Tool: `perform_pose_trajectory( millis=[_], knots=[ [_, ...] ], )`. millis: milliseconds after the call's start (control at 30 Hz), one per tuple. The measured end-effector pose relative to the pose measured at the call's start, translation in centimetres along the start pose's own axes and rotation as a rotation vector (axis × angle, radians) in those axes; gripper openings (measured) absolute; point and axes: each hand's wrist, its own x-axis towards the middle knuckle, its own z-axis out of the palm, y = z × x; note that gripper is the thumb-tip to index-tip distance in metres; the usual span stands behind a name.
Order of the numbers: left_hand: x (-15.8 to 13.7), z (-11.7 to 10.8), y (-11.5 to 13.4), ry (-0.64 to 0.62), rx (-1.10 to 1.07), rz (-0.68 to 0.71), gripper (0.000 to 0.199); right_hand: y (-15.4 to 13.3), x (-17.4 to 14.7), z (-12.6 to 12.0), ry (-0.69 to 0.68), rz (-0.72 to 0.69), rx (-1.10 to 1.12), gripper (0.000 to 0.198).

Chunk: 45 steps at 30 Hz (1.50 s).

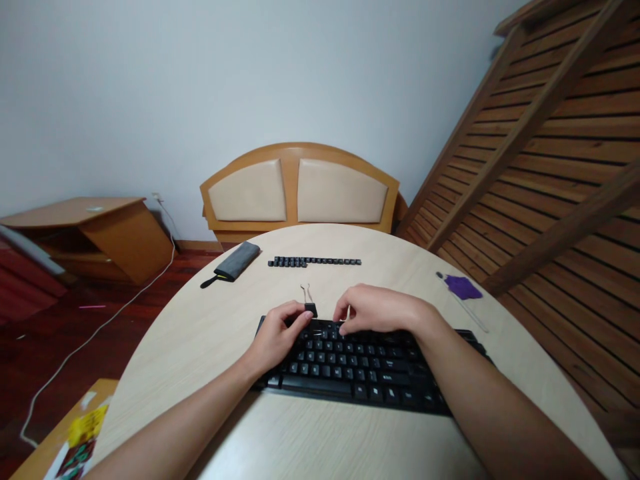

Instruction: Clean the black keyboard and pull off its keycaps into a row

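Observation:
A black keyboard [345,373] lies on the round table in front of me, with bare sockets showing along its upper rows. My left hand [280,330] rests over its upper left part. Thumb and fingers there pinch a keycap puller [311,309], a small black block with two bent wire legs pointing up and away from me. Above the top rows, my right hand [373,310] curls down, thumb and forefinger close together at the keys. Whatever sits between those fingertips is too small to make out. Behind the keyboard, loose black keycaps [315,261] stand in two rows.
A grey pouch [240,261] with a black strap lies at the table's far left. On the right are a purple cloth [463,287] and a thin brush-like stick [470,310]. A padded headboard [293,187] stands beyond the table [235,433]; wooden slats [550,153] lean at right.

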Motion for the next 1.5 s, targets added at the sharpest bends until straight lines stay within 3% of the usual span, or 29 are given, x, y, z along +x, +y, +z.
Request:
perform_pose_trajectory(
  millis=[267,467,767,933,1167,1500],
  knots=[
    [0.0,0.1,-0.3,0.004,0.008,0.003,0.030,-1.5,1.1,1.7,-0.022,0.012,-0.146,0.033],
    [0.0,0.2,-0.5,-0.032,0.016,-0.011,0.027,-1.2,1.0,1.9,-0.023,-0.001,-0.129,0.031],
    [-0.8,0.3,0.5,-0.137,0.184,0.159,0.020,-1.2,1.1,1.9,-0.020,-0.058,-0.151,0.027],
    [-0.7,0.5,0.3,-0.073,0.198,0.060,0.021,-1.0,1.5,2.3,0.015,-0.061,-0.128,0.027],
    [0.0,0.5,-0.4,-0.061,0.028,-0.029,0.026,-0.6,2.0,2.6,0.041,-0.052,-0.111,0.026],
    [0.1,0.3,-0.9,0.031,-0.083,-0.093,0.027,-0.8,2.3,2.5,0.112,-0.111,-0.008,0.021]
  ],
)
